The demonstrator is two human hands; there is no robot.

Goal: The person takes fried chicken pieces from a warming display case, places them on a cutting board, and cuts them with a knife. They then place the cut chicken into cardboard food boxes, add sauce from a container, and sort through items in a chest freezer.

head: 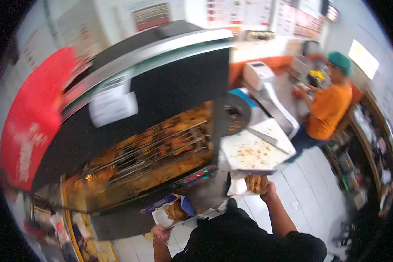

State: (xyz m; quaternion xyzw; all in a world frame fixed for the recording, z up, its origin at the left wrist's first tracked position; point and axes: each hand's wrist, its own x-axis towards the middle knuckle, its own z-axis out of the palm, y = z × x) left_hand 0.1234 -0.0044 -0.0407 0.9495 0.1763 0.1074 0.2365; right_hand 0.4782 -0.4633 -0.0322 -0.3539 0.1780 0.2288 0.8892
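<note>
My left hand (161,234), in a thin clear plastic glove, grips the near edge of an open takeaway box (188,205) with dark blue outer flaps and a white inside. A browned piece of food (176,211), perhaps chicken, lies in that box. Farther right, my right hand (271,193) holds a second white takeaway box (237,186) by its right side. More browned food (255,184) fills the right part of it. This second box is just below the edge of a white cutting board (258,149). Blur hides the finer detail of the food.
A rotisserie oven (170,78) with browned meat on metal rods (150,147) stands ahead and left. On the crumb-strewn board lies a large knife (268,140) beside a dark round pan (237,114). A co-worker in orange (330,101) stands at the right counter, near shelves (357,157).
</note>
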